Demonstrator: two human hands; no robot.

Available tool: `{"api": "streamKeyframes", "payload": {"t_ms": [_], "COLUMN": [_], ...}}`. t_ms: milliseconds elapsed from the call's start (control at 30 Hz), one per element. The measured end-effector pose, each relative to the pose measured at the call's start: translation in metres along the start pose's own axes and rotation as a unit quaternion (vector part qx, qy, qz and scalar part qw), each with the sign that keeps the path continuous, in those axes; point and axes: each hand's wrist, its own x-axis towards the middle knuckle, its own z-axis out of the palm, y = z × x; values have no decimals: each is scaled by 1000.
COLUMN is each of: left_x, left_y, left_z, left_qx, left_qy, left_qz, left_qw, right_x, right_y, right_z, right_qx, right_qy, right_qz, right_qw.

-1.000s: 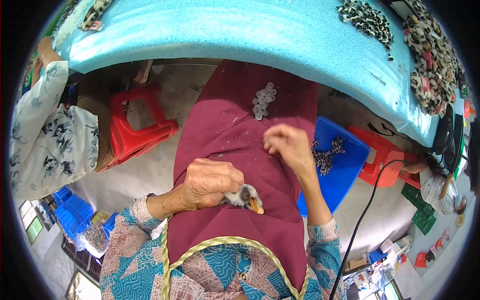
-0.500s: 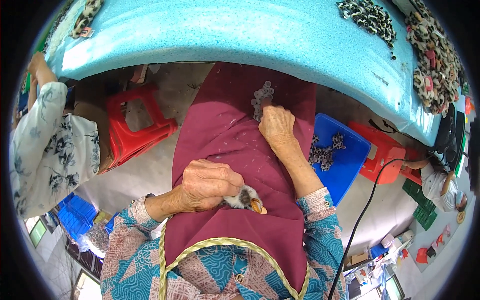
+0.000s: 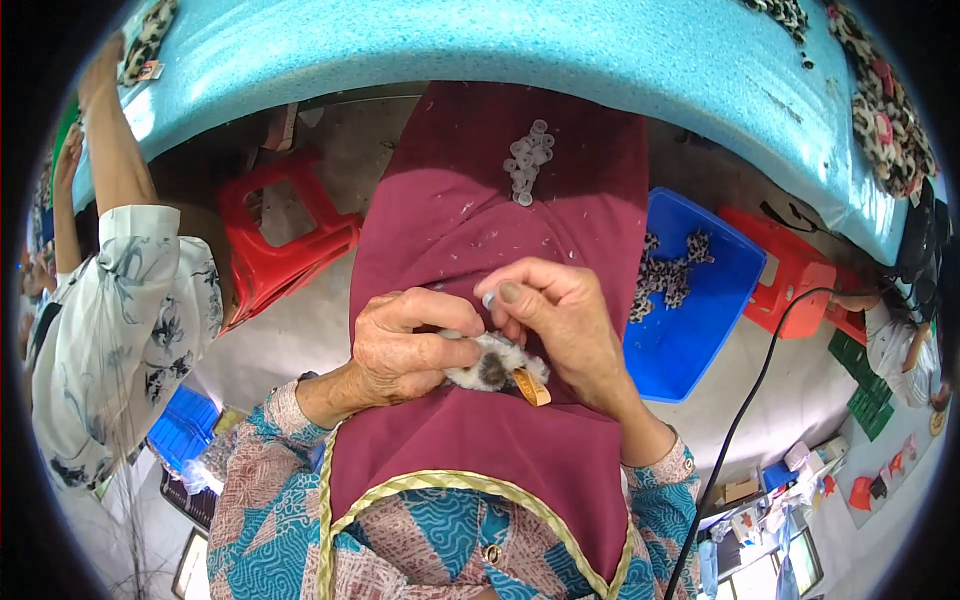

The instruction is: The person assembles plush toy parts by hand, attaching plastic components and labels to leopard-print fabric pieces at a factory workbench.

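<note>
One plush piece [image 3: 492, 368] — jutting from left grip [image 3: 408, 345].

Bright light hit the blue counter [image 3: 450, 45], glaring white near its left corner; shadow darkened the apron [image 3: 440, 240] around the pale discs [image 3: 527, 160]. Fisheye distortion bowed the counter's edge, and black filled the corners.

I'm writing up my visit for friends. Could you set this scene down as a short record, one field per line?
Left hand: the left hand holds a furry piece with an orange tab
Right hand: the right hand pinches a small pale piece
Lap: dark red apron, whitish discs
Right side: blue tub holding spotted pieces
Left side: red stools
Ahead: light blue table
</note>
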Motion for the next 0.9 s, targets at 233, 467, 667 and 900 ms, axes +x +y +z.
{"api": "streamKeyframes", "payload": {"t_ms": [233, 467, 667, 900], "left_x": [2, -2, 2, -4], "left_y": [3, 4, 1, -3], "left_z": [7, 15, 17, 21], "left_qx": [83, 111, 116, 126], "left_qy": [26, 60, 48, 56], "left_qz": [-5, -32, -42, -36], "left_qw": [996, 991, 991, 990], "right_x": [-8, -12, -10, -12], "right_y": [17, 24, 22, 33], "right_z": [0, -4, -9, -12], "right_qx": [-29, -25, -77, -102], "right_qy": [-1, 10, 12, 12], "right_qz": [-30, -23, -52, -84], "right_qw": [999, 999, 996, 991]}}
